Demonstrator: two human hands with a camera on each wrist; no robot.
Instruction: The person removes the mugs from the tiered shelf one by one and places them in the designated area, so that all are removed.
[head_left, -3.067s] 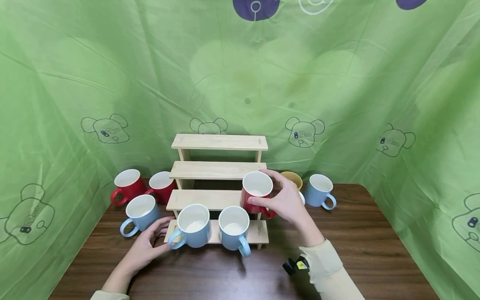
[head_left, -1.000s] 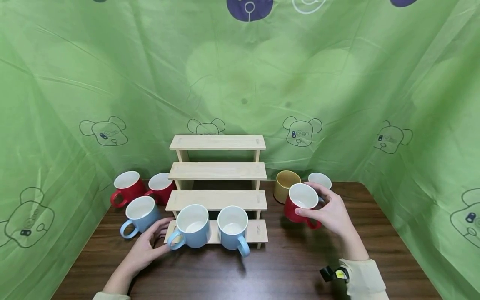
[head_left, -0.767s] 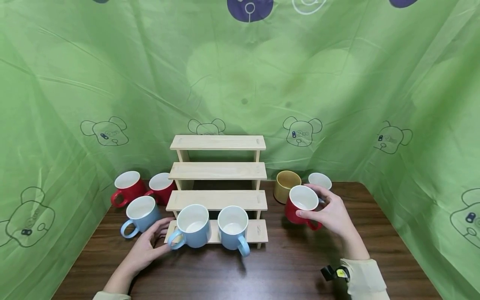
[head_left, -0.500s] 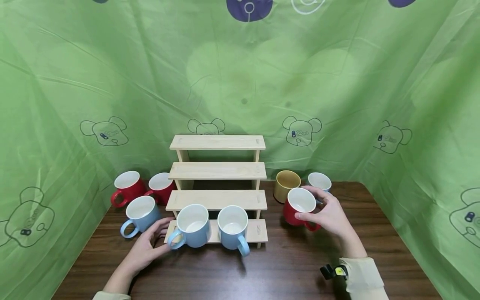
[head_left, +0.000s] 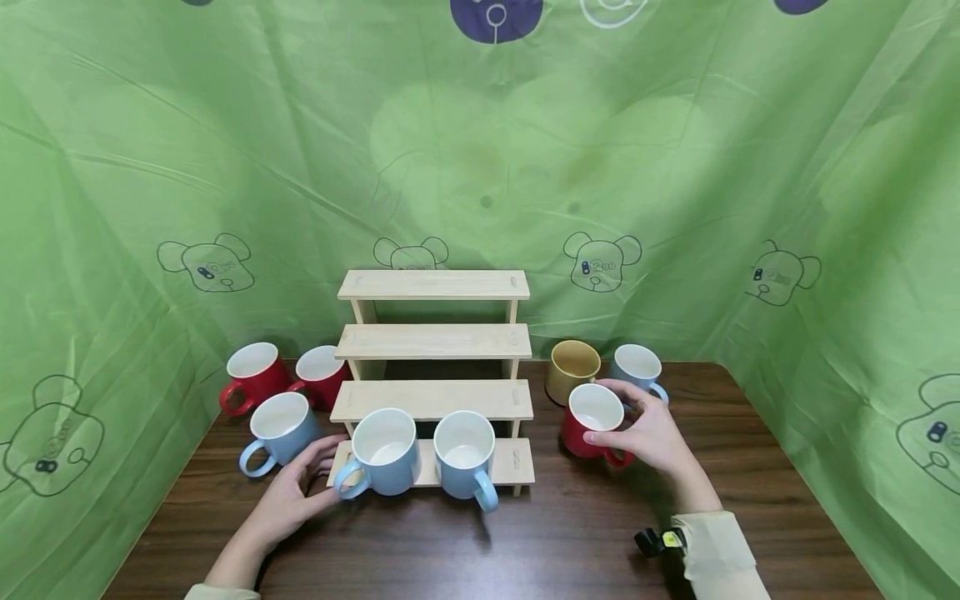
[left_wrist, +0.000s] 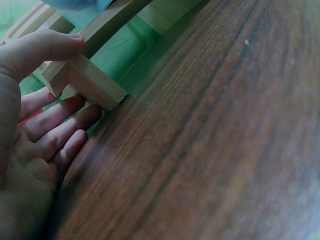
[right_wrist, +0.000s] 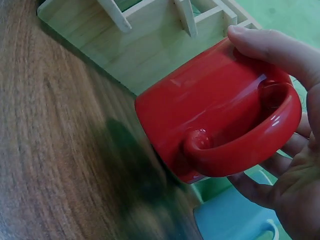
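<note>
In the head view my right hand (head_left: 642, 429) grips a red mug (head_left: 581, 433), white inside, right of the stepped wooden stand (head_left: 437, 342). The right wrist view has the thumb on one side of the red mug (right_wrist: 200, 105) near its rim and fingers on the other, its handle towards the palm. Its base is close to the tabletop; whether they touch I cannot tell. My left hand (head_left: 288, 500) holds the left end of the stand's lowest shelf (left_wrist: 95, 82), thumb on its front edge, fingers around the end. Two light blue mugs (head_left: 386, 458) stand on that shelf.
Left of the stand are two red mugs (head_left: 255, 375) and a light blue mug (head_left: 283, 429). At the back right stand a yellow cup (head_left: 572, 371) and another light blue mug (head_left: 637, 367). Green cloth (head_left: 480, 150) surrounds the brown wooden table (head_left: 420, 554).
My right hand has carried the red mug from beside the stand's second-lowest shelf to the right, then lowered it slightly leftward and nearer the tabletop. The left hand has stayed at the shelf end.
</note>
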